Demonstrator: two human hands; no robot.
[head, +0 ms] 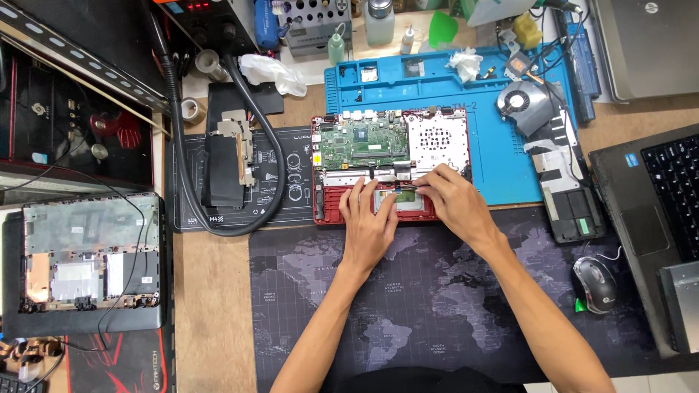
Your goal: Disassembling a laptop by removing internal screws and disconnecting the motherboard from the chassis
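An opened red laptop base lies on the desk with its green circuit board and a silver perforated plate exposed. My left hand rests flat on the lower part of the base, fingers spread and pressing down. My right hand sits beside it, fingertips pinched on a thin dark tool or cable near the base's middle strip. What exactly the fingers pinch is too small to tell.
A blue work mat lies under and right of the base, with a cooling fan. A dark map-print desk mat, a mouse, a black laptop, another opened chassis and a black hose surround it.
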